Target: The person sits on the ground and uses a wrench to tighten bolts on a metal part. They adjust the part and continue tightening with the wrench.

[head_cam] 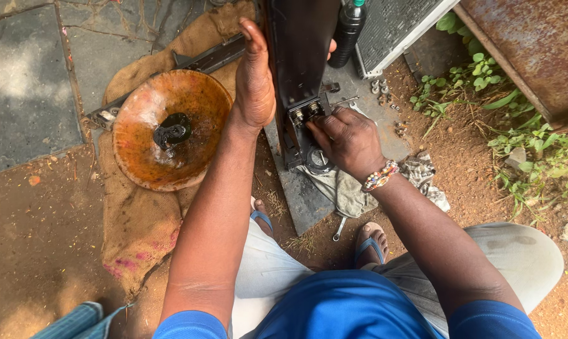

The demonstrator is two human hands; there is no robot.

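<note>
While left hand (254, 75) braces it flat-palmed, dark upright metal panel (300, 44), right hand (347, 139) fingers pinching its bolts (304, 112).

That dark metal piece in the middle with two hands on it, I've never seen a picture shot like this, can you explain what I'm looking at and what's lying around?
There is one picture, taken by a camera on a seated person's head, looking down past their knees at their own two hands. The left hand lies flat against the side of an upright dark metal part, steadying it. The right hand, with a beaded bracelet at the wrist, has its fingers at the bolts on the part's lower end; whether it holds a tool is hidden. The part stands on a grey slab with a rag on it. To the left, a rusty orange bowl sits on sacking. A dark bottle stands behind.
</note>
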